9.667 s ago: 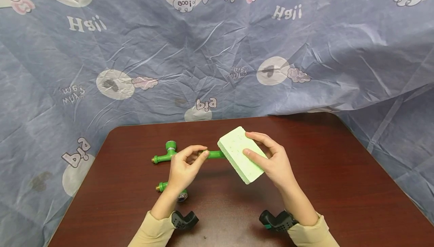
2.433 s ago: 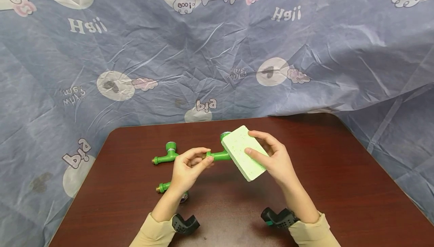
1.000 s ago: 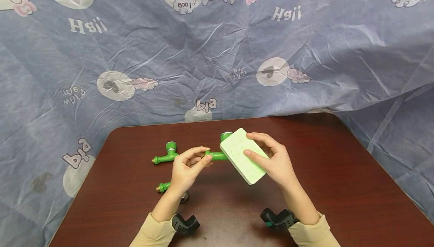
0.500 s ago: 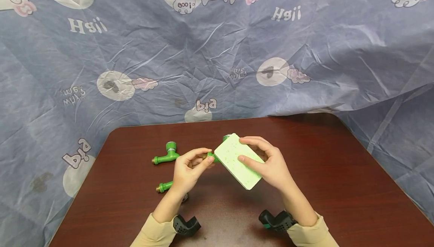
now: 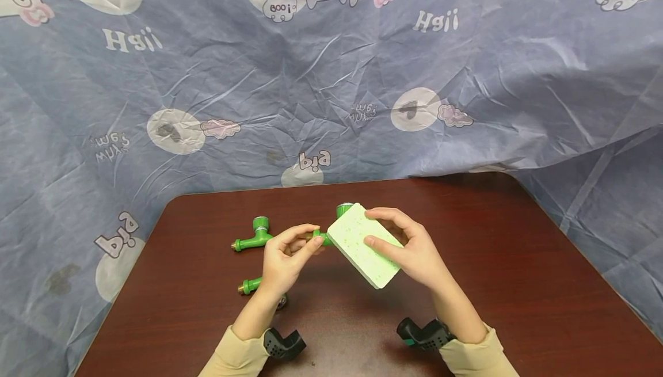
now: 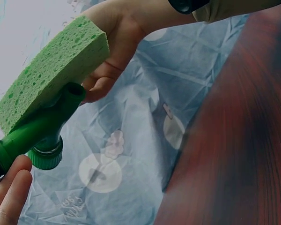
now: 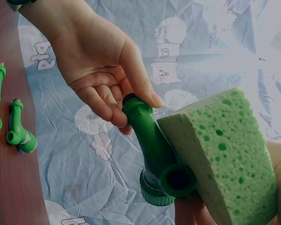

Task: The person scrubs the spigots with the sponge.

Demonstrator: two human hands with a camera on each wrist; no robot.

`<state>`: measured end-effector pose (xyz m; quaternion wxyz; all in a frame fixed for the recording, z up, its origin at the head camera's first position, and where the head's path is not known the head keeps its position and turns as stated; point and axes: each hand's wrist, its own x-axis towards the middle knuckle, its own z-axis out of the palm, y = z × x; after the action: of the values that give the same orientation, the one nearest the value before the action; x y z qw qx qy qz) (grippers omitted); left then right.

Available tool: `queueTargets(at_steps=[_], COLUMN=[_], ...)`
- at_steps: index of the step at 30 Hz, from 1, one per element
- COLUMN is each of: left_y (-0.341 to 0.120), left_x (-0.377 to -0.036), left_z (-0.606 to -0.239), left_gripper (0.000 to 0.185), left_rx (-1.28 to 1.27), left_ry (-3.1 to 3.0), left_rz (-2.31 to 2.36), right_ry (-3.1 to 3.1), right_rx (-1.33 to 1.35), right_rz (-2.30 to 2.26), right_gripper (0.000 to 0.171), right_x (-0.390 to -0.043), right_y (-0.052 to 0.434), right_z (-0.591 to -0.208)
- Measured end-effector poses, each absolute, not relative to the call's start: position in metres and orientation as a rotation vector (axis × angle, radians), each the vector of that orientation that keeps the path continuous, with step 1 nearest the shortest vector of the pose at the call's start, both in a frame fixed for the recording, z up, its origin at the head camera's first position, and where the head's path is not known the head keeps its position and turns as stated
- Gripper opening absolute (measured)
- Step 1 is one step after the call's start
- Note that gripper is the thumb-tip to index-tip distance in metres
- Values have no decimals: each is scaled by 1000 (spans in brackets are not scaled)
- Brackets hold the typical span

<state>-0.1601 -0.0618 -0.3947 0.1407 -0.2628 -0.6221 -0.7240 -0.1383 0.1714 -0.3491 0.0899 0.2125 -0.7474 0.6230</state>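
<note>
My left hand [image 5: 285,257] pinches the threaded end of a green tap [image 7: 150,136] between thumb and fingers, holding it up above the table. In the right wrist view the tap's open spout and ribbed knob [image 7: 155,190] both show. My right hand [image 5: 414,250] grips a light green sponge [image 5: 362,246], thumb on its near face. One long side of the sponge [image 6: 51,70] lies along the tap's body in the left wrist view. From the head view the sponge hides most of the tap; its knob peeks out above.
Two more green taps with brass ends lie on the dark red-brown table [image 5: 492,262] at the left: one farther back [image 5: 255,242], one nearer [image 5: 251,285] and partly behind my left forearm. A blue printed cloth [image 5: 331,77] hangs behind the table.
Since one second ago the sponge has slid left and slightly down, toward my left fingers, covering more of the tap. Over the last half second my left hand and the tap shift slightly left.
</note>
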Motion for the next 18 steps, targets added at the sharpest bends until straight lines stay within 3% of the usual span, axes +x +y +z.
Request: queueTargets(at_steps=[11,18], left_y=[-61,-61], left_x=[-160,-159], left_z=[-394,-394], left_gripper=[20,20], left_rx=[-703,-662], left_ry=[-1833,-1896], left_rz=[-2098,-2083], right_ry=[-2306,-2285], right_rx=[615,600], right_rz=[1857,1817], right_gripper=[39,37], right_x=[-138,-127], right_y=[171,163], right_z=[-348,-328])
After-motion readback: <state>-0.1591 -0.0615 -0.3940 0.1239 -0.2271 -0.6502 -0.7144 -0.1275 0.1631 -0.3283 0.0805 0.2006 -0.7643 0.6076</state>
